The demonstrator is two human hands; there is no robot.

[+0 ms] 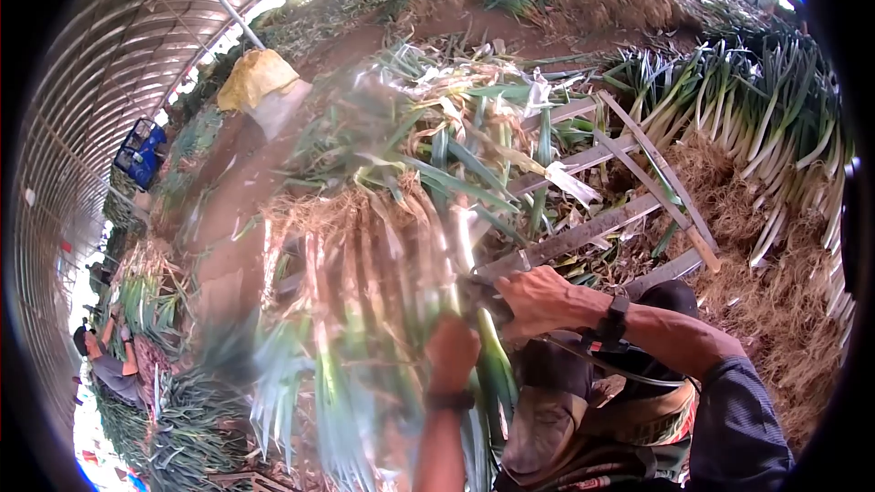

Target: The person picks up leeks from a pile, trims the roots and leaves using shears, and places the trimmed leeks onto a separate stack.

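Observation:
My left hand (453, 353), somewhat blurred, is closed around the green part of a leek (463, 241), whose white stem points away from me. My right hand (540, 301) is wrapped round a dark hand-held tool (480, 293), its front end right at the leek's stem. A thin hose (629, 370) runs below my right wrist. Beside my left hand lies a row of unpeeled leeks (369, 260), roots away from me and green leaves towards me. Another leek (493, 360) lies between my forearm and my leg.
Metal bars (583, 232) and wooden slats (661, 180) stand ahead to the right. Loose leaves (456, 118) are heaped beyond the row. Clean-stemmed leeks (743, 118) lie at the right. A yellow-topped sack (260, 82), a blue crate (139, 153) and another person (118, 364) are at the left.

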